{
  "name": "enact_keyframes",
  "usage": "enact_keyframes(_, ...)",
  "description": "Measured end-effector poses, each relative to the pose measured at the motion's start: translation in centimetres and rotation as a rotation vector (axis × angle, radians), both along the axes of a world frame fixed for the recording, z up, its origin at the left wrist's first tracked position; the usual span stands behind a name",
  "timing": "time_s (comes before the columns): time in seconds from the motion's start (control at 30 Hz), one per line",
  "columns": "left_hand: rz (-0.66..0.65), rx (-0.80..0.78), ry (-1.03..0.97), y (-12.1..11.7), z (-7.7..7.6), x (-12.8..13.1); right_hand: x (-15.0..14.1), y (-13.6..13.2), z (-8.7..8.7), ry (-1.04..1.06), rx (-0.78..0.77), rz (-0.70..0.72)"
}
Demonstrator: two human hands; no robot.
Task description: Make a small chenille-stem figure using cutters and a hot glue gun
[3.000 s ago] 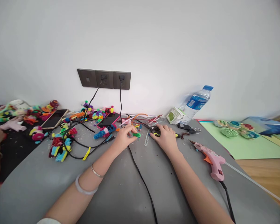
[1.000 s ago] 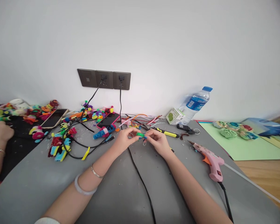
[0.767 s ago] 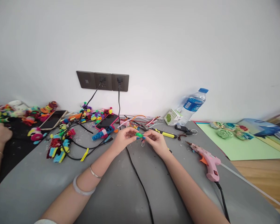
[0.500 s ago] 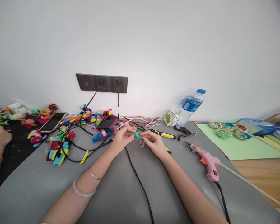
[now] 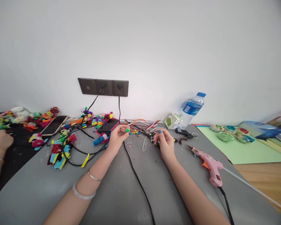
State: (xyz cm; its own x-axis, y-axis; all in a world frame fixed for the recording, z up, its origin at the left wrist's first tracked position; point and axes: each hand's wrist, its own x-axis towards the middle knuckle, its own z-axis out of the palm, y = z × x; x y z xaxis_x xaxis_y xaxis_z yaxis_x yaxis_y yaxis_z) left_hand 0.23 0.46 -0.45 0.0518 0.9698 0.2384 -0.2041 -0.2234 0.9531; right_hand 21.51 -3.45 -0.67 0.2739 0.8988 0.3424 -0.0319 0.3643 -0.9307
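My left hand (image 5: 119, 137) is closed, pinching a small green pipe-cleaner piece (image 5: 127, 130) between thumb and fingertips. Just right of it, my right hand (image 5: 165, 143) has its fingers curled over the black-and-yellow pliers (image 5: 151, 134). Their dark jaws point left, towards a heap of loose pipe cleaners (image 5: 140, 122); the hand hides much of the handles. A clear looped strip (image 5: 144, 144) lies on the grey table between my hands. Tiny coloured scraps are scattered around it.
At right lies a pink glue gun (image 5: 212, 165). A water bottle (image 5: 193, 109), a small box (image 5: 172, 121) and keys (image 5: 186, 132) stand or lie behind. Black cables (image 5: 138, 178) cross the table. Fuzzy figures (image 5: 59, 153) and another person's hand (image 5: 1, 142) are left.
My hands have parted. The green piece stays in my left hand, which shifted slightly left. My right hand moved right and closed over the pliers.
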Motion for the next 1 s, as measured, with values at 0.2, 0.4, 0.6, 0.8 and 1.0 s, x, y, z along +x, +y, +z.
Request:
enact_keyframes(0.2, 0.072, 0.001, -0.048, 0.0, 0.2, 0.0, -0.2, -0.2, 0.1, -0.009, -0.012, 0.034)
enact_keyframes(0.4, 0.142, 0.038, -0.059, 0.9, -0.5, -0.6, 0.1, -0.1, -0.3, -0.100, 0.000, 0.026)
enact_keyframes(0.6, -0.032, 0.264, 0.246, 0.1, -0.4, -0.5, 0.3, 0.0, -0.5, -0.855, 0.153, 0.004)
enact_keyframes(0.8, -0.409, 0.422, 0.703, -2.3, 0.0, 1.1, -0.9, 2.8, -0.1, -1.193, 0.177, -0.048)
enact_keyframes(1.0, -0.437, 0.413, 0.753, -2.5, -0.2, 1.2, -2.7, 6.3, -0.2, -1.085, 0.042, 0.050)
